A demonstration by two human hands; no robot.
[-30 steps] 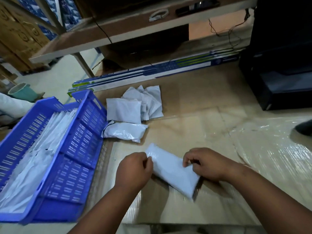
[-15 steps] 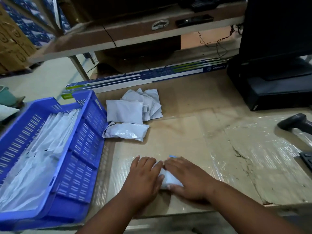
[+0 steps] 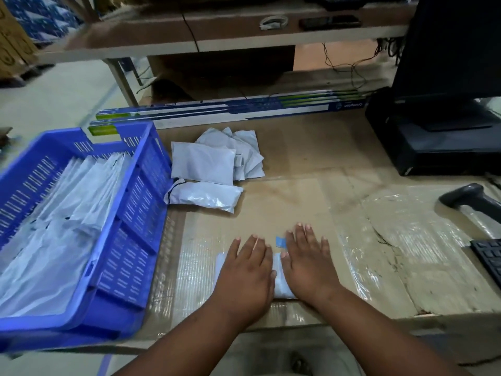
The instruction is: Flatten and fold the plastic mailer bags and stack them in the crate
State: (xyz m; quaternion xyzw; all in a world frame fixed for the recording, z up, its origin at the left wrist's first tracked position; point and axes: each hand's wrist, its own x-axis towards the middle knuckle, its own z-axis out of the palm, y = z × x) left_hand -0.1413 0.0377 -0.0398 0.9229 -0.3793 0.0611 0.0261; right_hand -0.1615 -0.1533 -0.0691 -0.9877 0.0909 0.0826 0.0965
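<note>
Both hands lie flat, fingers straight, side by side on a small white plastic mailer bag (image 3: 280,280) on the taped cardboard tabletop (image 3: 311,202). Left hand (image 3: 245,275) covers its left half, right hand (image 3: 307,263) its right. To their left stands a blue slotted plastic crate (image 3: 130,213).

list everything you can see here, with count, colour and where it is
crate: one, blue, left on the table, mailers stacked inside
stacked mailers: several, white, in the crate
loose mailers: a small pile, white-grey, beside the crate's far right corner
pressed mailer: one, white, near table edge under both hands
tape scrap: one, blue, between the fingertips
long boxes: a few, blue, white and green, along the table's back
scanner: one, black, right
keyboard: one, black, right edge
monitor: one, black, far right
left hand: flat on the mailer
right hand: flat on the mailer
</note>
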